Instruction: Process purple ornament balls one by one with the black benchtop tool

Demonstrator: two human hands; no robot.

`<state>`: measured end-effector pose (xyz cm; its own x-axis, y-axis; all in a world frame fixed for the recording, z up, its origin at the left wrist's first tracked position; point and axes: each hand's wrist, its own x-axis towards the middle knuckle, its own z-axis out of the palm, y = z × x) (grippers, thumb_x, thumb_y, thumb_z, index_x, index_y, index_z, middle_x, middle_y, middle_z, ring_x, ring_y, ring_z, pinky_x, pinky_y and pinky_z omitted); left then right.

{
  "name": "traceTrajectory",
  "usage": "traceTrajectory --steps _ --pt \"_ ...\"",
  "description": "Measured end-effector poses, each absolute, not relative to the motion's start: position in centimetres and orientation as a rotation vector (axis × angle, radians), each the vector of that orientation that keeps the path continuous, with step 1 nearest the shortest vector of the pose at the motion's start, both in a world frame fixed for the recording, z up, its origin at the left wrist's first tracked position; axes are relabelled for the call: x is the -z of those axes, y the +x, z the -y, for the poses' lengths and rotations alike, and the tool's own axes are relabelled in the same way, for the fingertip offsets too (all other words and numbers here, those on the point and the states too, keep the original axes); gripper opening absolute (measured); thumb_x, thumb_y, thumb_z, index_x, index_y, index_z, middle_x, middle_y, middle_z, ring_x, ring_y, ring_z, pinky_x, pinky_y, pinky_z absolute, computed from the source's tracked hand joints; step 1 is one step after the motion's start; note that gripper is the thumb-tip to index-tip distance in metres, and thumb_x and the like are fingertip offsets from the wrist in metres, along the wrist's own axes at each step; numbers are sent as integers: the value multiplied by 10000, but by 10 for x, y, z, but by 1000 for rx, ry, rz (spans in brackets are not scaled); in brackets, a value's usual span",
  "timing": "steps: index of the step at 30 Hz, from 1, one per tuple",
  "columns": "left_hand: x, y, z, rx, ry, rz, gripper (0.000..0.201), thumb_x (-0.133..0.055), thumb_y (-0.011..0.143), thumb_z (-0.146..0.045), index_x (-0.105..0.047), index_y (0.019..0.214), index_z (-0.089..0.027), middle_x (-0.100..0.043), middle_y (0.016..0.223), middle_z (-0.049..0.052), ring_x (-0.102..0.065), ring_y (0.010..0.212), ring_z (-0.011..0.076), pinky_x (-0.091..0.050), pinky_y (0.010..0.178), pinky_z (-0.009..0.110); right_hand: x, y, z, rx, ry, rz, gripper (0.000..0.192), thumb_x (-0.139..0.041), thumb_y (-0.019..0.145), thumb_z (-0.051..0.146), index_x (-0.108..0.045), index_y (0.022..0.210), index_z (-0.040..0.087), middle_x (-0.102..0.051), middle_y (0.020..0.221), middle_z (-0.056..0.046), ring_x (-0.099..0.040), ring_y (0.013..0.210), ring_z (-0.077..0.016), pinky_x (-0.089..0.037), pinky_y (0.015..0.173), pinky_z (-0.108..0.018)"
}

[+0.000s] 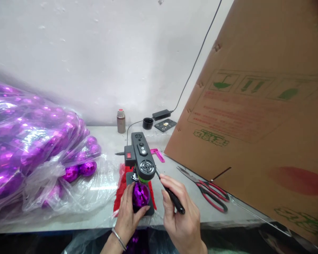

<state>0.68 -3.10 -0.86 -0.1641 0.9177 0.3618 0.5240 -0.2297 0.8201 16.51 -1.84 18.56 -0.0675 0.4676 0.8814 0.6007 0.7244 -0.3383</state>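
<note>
The left hand is cupping a purple ball with fingers curled round it; the right hand is gripping a black tool.

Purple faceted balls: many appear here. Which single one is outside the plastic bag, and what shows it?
The purple ball under the black machine, steadied by the left hand. The others lie inside the clear plastic bag at left.

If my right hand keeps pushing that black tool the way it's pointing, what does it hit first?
Most likely the small black machine: the right hand aims its black-handled tool up and left, tip near the head above the purple ball. Depth is unclear, so it may pass beside it.
</note>
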Motion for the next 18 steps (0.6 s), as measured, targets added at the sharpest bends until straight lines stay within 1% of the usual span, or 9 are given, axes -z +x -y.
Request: traceTrajectory --steps 3,6,11,14,15,18 --pt "6 12 25 -1362 1670 -1639 735 -766 897 -394 -444 1528 -197 -580 1539 215 -554 1448 431 -473 1180 683 -185 165 19 132 -855 1710 161 -503 1107 200 -649 1172 182 -796 1046 -109 -808 1011 -182 -676 845 -262" --pt "6 13 19 -1346 1598 -1631 771 -774 877 -407 -436 1531 -178 -596 1515 230 -577 1418 439 -477 1169 685 -185 165 19 135 -855 1718 156 -503 1103 184 -644 1169 175 -796 1043 -113 -803 1030 -175 -668 861 -247" --pt "15 12 19 -1293 1657 -1658 795 -792 842 -423 -451 1509 -157 -583 1519 257 -557 1424 478 -441 1166 740 -183 166 20 125 -853 1721 155 -510 1095 178 -644 1171 171 -794 1060 -112 -799 1040 -166 -650 893 -225" --pt "20 12 19 -1307 1672 -1694 787 -767 859 -431 -437 1516 -150 -605 1478 258 -592 1386 461 -476 1139 717 -182 169 21 97 -859 1731 165 -522 1081 160 -645 1191 170 -785 1083 -122 -791 1055 -182 -652 897 -255" --pt "21 12 18 -1315 1671 -1705 791 -768 852 -435 -440 1510 -143 -619 1452 257 -607 1365 458 -487 1130 710 -183 170 22 90 -870 1726 160 -537 1078 178 -646 1194 172 -778 1091 -130 -787 1058 -196 -657 875 -272" --pt "23 11 13 -1328 1682 -1701 816 -801 784 -444 -475 1464 -132 -649 1390 249 -628 1317 468 -496 1112 708 -187 173 25 69 -891 1696 169 -573 1082 286 -654 1183 178 -762 1092 -151 -769 1055 -230 -645 740 -280"
